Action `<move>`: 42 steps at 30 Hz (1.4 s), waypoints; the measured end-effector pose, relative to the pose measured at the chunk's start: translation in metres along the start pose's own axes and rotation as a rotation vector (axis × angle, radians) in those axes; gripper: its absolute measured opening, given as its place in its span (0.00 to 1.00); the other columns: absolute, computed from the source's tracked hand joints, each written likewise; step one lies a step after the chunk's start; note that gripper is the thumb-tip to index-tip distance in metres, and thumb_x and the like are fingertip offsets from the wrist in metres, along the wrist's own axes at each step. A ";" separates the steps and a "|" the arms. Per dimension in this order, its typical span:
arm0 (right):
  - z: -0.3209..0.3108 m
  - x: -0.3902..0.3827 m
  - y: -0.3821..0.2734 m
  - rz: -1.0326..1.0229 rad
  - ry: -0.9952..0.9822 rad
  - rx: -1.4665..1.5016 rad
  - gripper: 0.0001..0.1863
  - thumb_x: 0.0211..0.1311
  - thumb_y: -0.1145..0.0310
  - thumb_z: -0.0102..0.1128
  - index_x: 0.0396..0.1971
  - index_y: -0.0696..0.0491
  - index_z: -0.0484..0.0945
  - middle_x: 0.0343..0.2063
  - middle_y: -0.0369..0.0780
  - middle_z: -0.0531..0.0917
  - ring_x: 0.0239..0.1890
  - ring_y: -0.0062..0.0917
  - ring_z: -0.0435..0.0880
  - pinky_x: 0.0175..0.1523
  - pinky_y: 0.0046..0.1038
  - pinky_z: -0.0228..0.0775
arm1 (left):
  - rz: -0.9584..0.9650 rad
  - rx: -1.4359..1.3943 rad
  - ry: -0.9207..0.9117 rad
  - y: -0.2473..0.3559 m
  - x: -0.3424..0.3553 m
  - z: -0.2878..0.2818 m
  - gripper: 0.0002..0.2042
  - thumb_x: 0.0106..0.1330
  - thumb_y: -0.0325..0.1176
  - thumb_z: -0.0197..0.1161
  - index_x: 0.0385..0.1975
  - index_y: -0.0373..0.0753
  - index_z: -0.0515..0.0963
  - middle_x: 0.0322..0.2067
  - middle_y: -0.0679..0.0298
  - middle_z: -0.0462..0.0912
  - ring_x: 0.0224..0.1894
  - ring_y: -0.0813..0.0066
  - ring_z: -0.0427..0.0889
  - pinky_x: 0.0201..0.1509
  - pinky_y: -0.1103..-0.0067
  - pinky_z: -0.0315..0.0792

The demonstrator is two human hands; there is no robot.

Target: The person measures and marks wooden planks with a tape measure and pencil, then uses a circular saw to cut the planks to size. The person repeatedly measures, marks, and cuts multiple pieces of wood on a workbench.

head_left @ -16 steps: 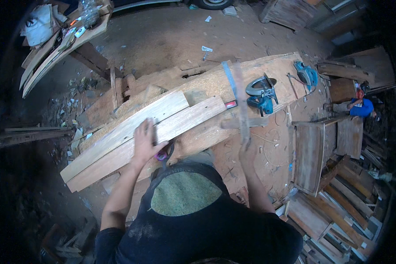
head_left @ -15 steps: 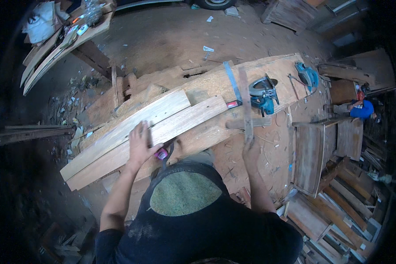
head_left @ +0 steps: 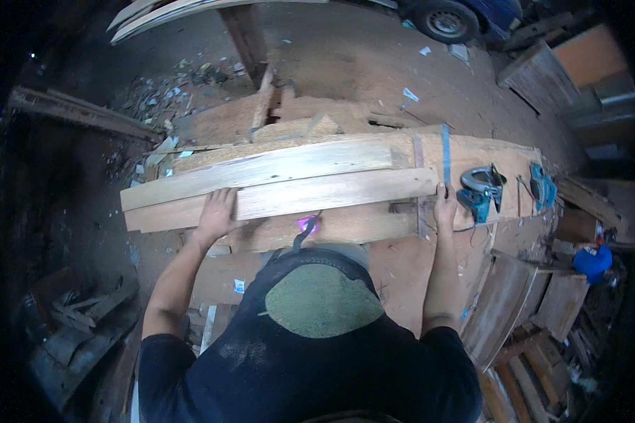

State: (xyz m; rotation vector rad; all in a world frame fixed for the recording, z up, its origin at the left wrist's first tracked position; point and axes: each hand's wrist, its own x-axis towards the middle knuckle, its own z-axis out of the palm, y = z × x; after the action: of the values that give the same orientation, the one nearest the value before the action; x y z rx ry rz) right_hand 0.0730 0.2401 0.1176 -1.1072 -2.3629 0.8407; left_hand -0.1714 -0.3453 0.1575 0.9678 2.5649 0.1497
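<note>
Your left hand [head_left: 217, 210] lies flat on the plank [head_left: 282, 199], right hand [head_left: 444, 206] grips its end beside the circular saw [head_left: 478, 189]; a slip risks knocking it.

left hand [head_left: 217, 213]: flat, palm down, fingers spread, near the counter's left end | left arm: bare, bent at elbow, reaching forward | right hand [head_left: 444, 206]: fingers curled forward, near the counter's right end | right arm: bare, nearly straight, reaching forward
</note>
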 end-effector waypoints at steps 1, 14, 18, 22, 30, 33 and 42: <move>0.005 0.007 -0.007 -0.018 -0.088 -0.088 0.27 0.73 0.50 0.58 0.48 0.64 0.82 0.44 0.59 0.86 0.49 0.51 0.85 0.56 0.43 0.73 | 0.014 -0.004 -0.008 -0.003 0.001 -0.001 0.48 0.49 0.53 0.79 0.67 0.32 0.66 0.59 0.46 0.75 0.64 0.46 0.72 0.71 0.55 0.63; 0.036 0.035 -0.071 -0.072 -0.213 -0.395 0.37 0.70 0.42 0.62 0.50 0.69 0.82 0.45 0.56 0.88 0.49 0.41 0.87 0.57 0.38 0.75 | 0.094 -0.099 0.205 -0.078 0.004 -0.043 0.44 0.45 0.49 0.81 0.61 0.30 0.73 0.52 0.48 0.78 0.58 0.49 0.75 0.66 0.60 0.67; 0.063 0.045 -0.126 -0.067 -0.346 -0.288 0.37 0.70 0.42 0.64 0.49 0.70 0.81 0.42 0.54 0.88 0.45 0.38 0.86 0.54 0.36 0.75 | 0.088 -0.089 0.286 -0.121 0.004 -0.039 0.45 0.42 0.47 0.81 0.61 0.29 0.73 0.52 0.48 0.78 0.58 0.50 0.75 0.66 0.62 0.68; 0.101 0.059 -0.113 -0.212 -0.389 -0.292 0.37 0.69 0.43 0.65 0.48 0.71 0.80 0.37 0.51 0.87 0.41 0.35 0.84 0.50 0.34 0.75 | 0.053 -0.164 0.365 -0.153 0.010 -0.008 0.41 0.50 0.48 0.78 0.63 0.33 0.74 0.58 0.47 0.77 0.63 0.48 0.73 0.71 0.60 0.65; 0.107 0.071 -0.102 -0.013 -0.362 -0.295 0.44 0.66 0.45 0.70 0.60 0.75 0.73 0.49 0.58 0.85 0.53 0.40 0.84 0.60 0.36 0.74 | -0.916 -0.383 0.868 -0.316 -0.070 0.010 0.28 0.63 0.41 0.67 0.61 0.30 0.77 0.57 0.42 0.82 0.61 0.44 0.79 0.69 0.61 0.71; 0.113 0.084 -0.090 0.063 -0.430 -0.164 0.41 0.66 0.44 0.69 0.59 0.71 0.76 0.54 0.52 0.84 0.54 0.36 0.83 0.59 0.31 0.73 | -1.068 -0.323 0.813 -0.390 -0.117 0.031 0.28 0.70 0.44 0.60 0.64 0.31 0.75 0.60 0.42 0.79 0.63 0.43 0.77 0.70 0.60 0.70; 0.119 0.063 -0.129 0.019 -0.620 -0.209 0.26 0.70 0.51 0.68 0.46 0.62 0.84 0.38 0.40 0.86 0.38 0.23 0.80 0.46 0.30 0.73 | -1.195 -0.459 0.653 -0.426 -0.125 0.056 0.25 0.75 0.52 0.53 0.66 0.47 0.77 0.63 0.47 0.78 0.65 0.45 0.77 0.68 0.59 0.71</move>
State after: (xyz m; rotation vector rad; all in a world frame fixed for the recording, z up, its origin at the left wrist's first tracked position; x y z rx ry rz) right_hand -0.1039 0.1827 0.1215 -1.0563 -3.0075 1.0845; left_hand -0.3242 -0.7511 0.0473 -0.9531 2.9552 0.7298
